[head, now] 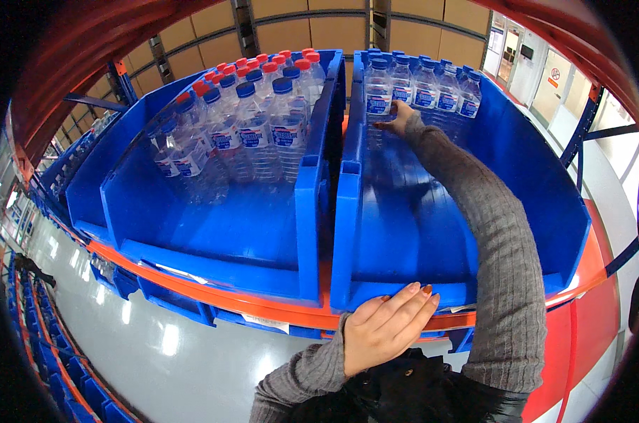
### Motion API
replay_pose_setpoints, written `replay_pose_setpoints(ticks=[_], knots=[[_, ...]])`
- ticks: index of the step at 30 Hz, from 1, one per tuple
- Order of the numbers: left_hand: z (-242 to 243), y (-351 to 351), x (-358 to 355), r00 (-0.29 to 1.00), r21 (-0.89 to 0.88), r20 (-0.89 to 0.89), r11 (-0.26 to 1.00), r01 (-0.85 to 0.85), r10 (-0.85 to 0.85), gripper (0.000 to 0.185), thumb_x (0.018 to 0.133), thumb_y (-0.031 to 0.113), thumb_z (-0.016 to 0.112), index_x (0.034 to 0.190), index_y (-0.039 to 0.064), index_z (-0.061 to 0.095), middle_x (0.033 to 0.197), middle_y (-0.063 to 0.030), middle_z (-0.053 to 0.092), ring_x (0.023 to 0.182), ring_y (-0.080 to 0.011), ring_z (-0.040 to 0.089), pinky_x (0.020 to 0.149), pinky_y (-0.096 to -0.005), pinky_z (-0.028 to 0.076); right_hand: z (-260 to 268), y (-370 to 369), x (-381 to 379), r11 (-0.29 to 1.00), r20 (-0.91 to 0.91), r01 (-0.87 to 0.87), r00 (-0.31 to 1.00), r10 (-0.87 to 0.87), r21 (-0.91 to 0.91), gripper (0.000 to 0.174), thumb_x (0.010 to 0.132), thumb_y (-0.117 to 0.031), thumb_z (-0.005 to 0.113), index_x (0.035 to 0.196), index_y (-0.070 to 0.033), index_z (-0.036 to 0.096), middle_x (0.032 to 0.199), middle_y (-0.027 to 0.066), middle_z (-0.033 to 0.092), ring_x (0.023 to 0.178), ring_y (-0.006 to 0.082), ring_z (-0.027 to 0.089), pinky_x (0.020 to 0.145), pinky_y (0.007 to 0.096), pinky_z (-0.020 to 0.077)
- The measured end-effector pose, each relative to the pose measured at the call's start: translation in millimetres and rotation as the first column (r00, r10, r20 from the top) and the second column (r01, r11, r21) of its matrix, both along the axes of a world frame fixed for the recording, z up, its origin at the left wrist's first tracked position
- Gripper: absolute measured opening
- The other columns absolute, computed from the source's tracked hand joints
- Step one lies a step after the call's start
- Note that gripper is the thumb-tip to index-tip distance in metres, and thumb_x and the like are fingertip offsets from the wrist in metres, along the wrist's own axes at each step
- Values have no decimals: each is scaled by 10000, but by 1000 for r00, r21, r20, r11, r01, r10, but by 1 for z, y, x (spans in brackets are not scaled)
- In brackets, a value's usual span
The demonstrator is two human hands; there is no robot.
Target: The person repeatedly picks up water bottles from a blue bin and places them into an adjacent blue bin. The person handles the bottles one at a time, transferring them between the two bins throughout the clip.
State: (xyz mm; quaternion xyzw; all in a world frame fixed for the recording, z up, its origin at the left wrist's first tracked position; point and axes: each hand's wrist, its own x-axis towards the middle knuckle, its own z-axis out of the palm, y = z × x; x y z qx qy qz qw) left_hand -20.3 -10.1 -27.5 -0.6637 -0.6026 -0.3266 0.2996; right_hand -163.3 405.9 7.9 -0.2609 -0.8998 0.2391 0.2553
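Observation:
My right hand (pixel 402 117) reaches deep into a blue plastic bin (pixel 531 174) on the right. Its thumb and fingers are around the lower part of a clear plastic bottle (pixel 379 84) with a blue cap, at the left end of the front row. Other blue-capped bottles (pixel 425 94) stand upright beside and behind that one. My left hand (pixel 385 333) lies flat over the front lip of the same bin, holding nothing, its fingers stretched out. The lower ends of the bottles are blurred against the bin floor.
To the left, another blue bin (pixel 219 211) holds clear bottles with blue caps (pixel 282 113) and red caps (pixel 302 64). Both bins rest on an orange rack beam (pixel 277 312). Cardboard boxes (pixel 282 34) stand behind. A red shelf edge arches overhead.

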Motion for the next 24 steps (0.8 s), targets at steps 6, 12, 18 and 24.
replay_pose_setpoints(ticks=[6,12,18,24], knots=[[0,3,-1,1000,41,-15,999,-6,7,317,781,187,675,1097,161,690,1121,25,662,1144,-116,571,847,-285,384,1,13,2,995,241,73,967,-86,65,933,651,-481,855,1316,32,451,1285,193,573,1192,315,554,1023,385,442],[0,4,-10,995,62,101,998,4,-11,328,746,183,705,1074,165,689,1079,32,663,1105,-117,590,840,-310,360,54,-8,25,990,443,64,890,-112,122,794,692,-425,830,1287,4,528,1202,169,621,1055,267,626,888,357,521],[1,6,-5,993,96,118,995,-15,4,380,702,163,740,1075,151,668,1094,-1,658,1064,-150,596,851,-339,348,117,-69,76,980,451,-147,890,72,132,581,764,-369,776,1188,-7,612,1017,137,685,917,228,662,787,328,527],[2,5,1,990,100,143,994,-32,18,403,692,200,779,1072,127,664,1059,-13,654,1055,-174,591,869,-360,340,125,-155,171,897,329,-303,924,194,321,386,832,-289,710,1073,4,639,907,133,688,834,220,668,759,325,517]])
